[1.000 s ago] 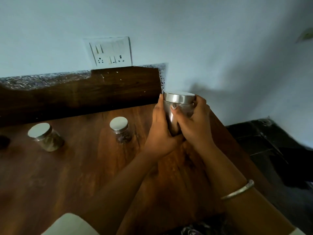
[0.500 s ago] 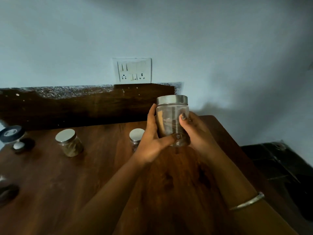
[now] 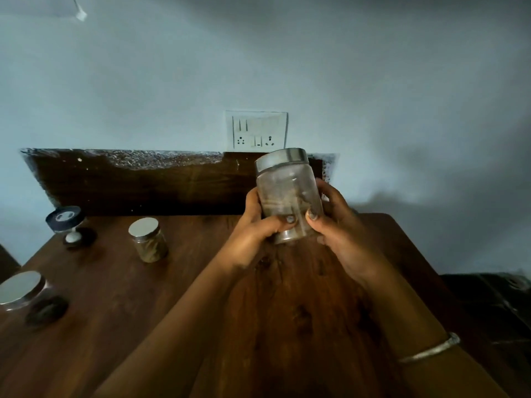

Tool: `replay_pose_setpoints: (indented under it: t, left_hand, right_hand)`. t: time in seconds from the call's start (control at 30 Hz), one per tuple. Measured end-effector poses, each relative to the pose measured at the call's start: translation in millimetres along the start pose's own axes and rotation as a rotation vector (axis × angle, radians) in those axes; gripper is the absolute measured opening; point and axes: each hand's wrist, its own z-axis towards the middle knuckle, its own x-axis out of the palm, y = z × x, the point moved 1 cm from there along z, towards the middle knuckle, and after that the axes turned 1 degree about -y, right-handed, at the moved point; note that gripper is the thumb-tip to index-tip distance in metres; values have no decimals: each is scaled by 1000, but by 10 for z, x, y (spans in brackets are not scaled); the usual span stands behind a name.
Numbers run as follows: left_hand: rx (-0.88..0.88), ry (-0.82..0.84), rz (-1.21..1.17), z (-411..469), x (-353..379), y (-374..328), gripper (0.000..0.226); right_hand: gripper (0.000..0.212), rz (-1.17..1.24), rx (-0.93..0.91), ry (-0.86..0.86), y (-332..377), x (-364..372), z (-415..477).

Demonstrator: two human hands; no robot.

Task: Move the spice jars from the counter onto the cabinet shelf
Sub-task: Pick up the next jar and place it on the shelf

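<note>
A tall clear spice jar (image 3: 287,191) with a silver lid is held up above the wooden counter (image 3: 287,297), tilted slightly left. My left hand (image 3: 253,231) wraps its left side and my right hand (image 3: 336,228) grips its right side and base. A smaller jar (image 3: 148,239) with a silver lid and greenish contents stands on the counter at the left. Another silver-lidded jar (image 3: 20,288) sits at the far left edge, partly cut off. No cabinet shelf is in view.
A black-lidded container (image 3: 64,219) on a small stand sits at the counter's back left. A dark backsplash (image 3: 143,182) runs along the wall, with a white socket plate (image 3: 256,130) above it. A dark lower surface (image 3: 494,305) lies to the right.
Both hands have lifted the tall jar higher off the counter. The view has tilted up and shifted, so the small middle jar is now hidden and more objects show at the left.
</note>
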Motion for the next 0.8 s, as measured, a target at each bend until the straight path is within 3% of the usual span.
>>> replay_pose_setpoints:
  t: [0.1, 0.2, 0.3, 0.4, 0.53, 0.67, 0.8]
  left_hand:
    - [2, -1, -37, -8, -18, 14, 74]
    - [32, -57, 24, 23, -8, 1, 69]
    - [56, -61, 130, 43, -19, 8, 75]
    - [33, -27, 130, 33, -17, 10, 78]
    - [50, -32, 26, 20, 2, -5, 79]
    - [75, -61, -45, 1, -8, -3, 60]
    - [58, -28, -28, -16, 10, 2, 64]
  right_hand:
    - [60, 115, 3, 88, -19, 76, 4]
    - [54, 98, -43, -15, -29, 120, 25]
    - [66, -21, -82, -150, -18, 149, 24]
    - [83, -175, -115, -182, 16, 176, -18]
    - [85, -287, -160, -140, 64, 169, -61]
    - [84, -184, -124, -57, 46, 63, -72]
    - [67, -161, -69, 93, 26, 44, -78]
